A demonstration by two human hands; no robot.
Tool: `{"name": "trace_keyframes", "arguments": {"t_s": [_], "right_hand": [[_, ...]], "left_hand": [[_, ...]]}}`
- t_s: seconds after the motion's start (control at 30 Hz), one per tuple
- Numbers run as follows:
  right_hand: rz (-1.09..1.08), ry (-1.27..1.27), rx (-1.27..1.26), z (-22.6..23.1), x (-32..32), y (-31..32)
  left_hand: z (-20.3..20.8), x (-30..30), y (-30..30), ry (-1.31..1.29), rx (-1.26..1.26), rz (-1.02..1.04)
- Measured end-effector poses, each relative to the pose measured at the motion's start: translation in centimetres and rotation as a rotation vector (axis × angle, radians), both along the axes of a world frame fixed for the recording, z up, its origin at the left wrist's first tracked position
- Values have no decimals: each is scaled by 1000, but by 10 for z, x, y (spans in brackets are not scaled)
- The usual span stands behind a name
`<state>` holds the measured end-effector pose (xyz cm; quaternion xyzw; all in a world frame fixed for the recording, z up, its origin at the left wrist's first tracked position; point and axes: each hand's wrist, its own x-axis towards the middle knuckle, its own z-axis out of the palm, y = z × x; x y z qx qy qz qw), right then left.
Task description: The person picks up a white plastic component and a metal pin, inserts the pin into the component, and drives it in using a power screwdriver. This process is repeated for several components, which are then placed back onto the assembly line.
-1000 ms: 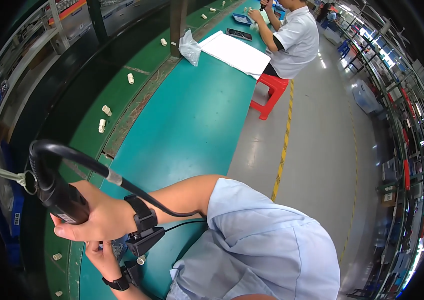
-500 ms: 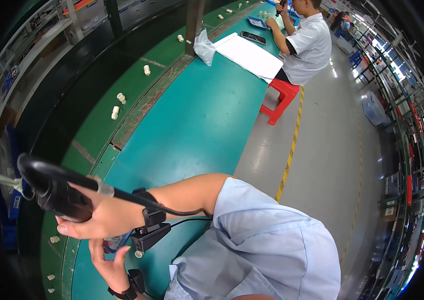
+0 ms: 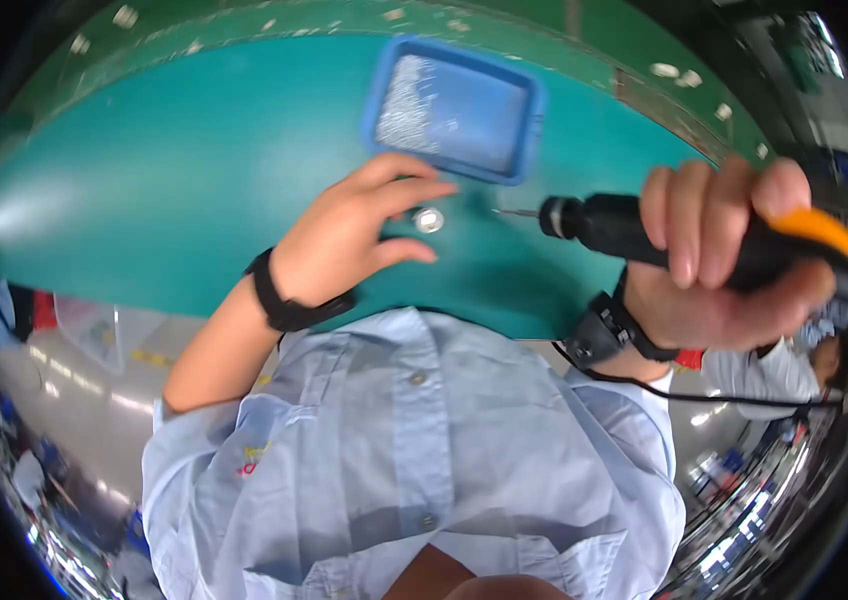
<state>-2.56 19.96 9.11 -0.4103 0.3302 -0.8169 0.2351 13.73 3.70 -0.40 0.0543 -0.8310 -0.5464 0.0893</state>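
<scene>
My right hand (image 3: 724,240) is wrapped round a black and orange electric screwdriver (image 3: 609,222). The tool lies almost level, its thin bit pointing left above the teal table. My left hand (image 3: 344,230) is open, thumb and fingers spread on either side of a small round whitish part (image 3: 429,220) on the tabletop. A gap shows between the part and the fingers. Just beyond that hand sits a blue tray (image 3: 534,120), with small silvery pieces, apparently screws (image 3: 404,110), heaped in its left half.
Along the far side of the teal table (image 3: 204,130) runs a green strip (image 3: 504,22) with small whitish parts (image 3: 664,70) scattered on it. A black cable (image 3: 704,396) trails from my right wrist. A person in a pale shirt (image 3: 769,380) is at the right edge.
The view has swung from along the table to straight down on it. My hands, formerly close together, are now apart, with the screwdriver still in the right. The blue tray now shows fully.
</scene>
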Motion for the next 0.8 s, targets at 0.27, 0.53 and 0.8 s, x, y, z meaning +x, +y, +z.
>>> {"name": "trace_keyframes", "arguments": {"t_s": [0.27,0.53,0.8], "right_hand": [[97,216,48,-20,21,-10],[79,291,196,-33,35,-18],[-1,268,472,-24,47,-30]], "left_hand": [[-21,-3,8,-96,51,34],[-31,-5,14,-23,87,79],[-33,-7,13,-11,69,70]]}}
